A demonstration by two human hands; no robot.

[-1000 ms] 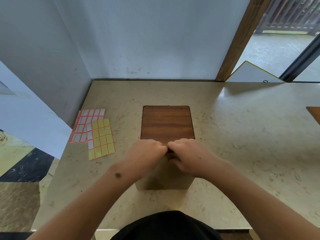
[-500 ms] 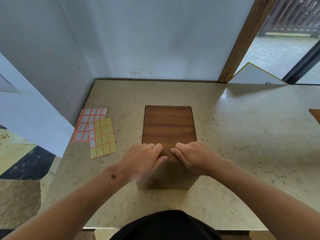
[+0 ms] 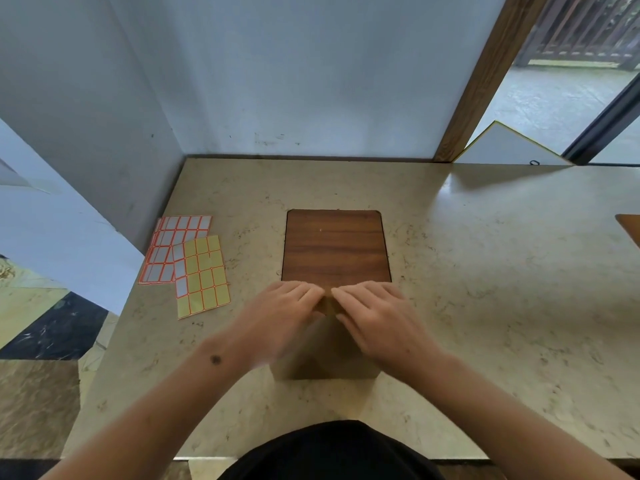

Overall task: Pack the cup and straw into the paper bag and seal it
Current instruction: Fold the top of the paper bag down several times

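1. the bag (image 3: 325,355) stands upright on the table (image 3: 485,271), directly under both hands and just nearer the person than the wooden inset (image 3: 335,247).
2. the left hand (image 3: 277,320) lies palm down on the left half of the bag's top, fingers (image 3: 298,294) stretched out flat and close together, pressing the folded paper; it looks slightly blurred, so i cannot tell how firmly it bears down.
3. the right hand (image 3: 377,320) mirrors it on the right half, fingers flat and extended, not curled around anything.
4. the two sets of fingertips nearly meet at the middle of the bag's top, with a narrow strip of brown paper showing between them.
5. beyond the fingertips lies the wooden inset, its near edge just past them.
6. to the left of the left fingers, well apart, lie two label sheets: a yellow sheet (image 3: 202,275) partly overlapping an orange-edged sheet (image 3: 175,249).
7. the cup and straw cannot be seen; they may be inside the bag, whose top is folded shut under the hands.
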